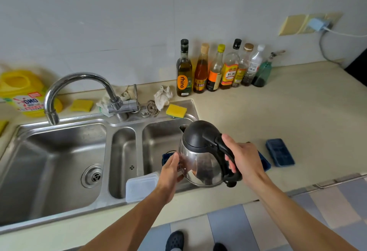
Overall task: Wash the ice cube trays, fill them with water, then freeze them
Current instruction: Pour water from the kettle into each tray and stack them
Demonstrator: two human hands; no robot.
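Your right hand is wrapped round the black handle of the kettle. It holds the kettle up over the near edge of the sink. Your left hand is spread open, touching the kettle's shiny side. The spout points away from you and a bit left. One blue ice tray lies on the table, to the right of your right hand. Its long side runs away from you. A second blue tray peeks out under your right hand, mostly hidden. I think the spout must swing right to pour. Your right hand is nearer.
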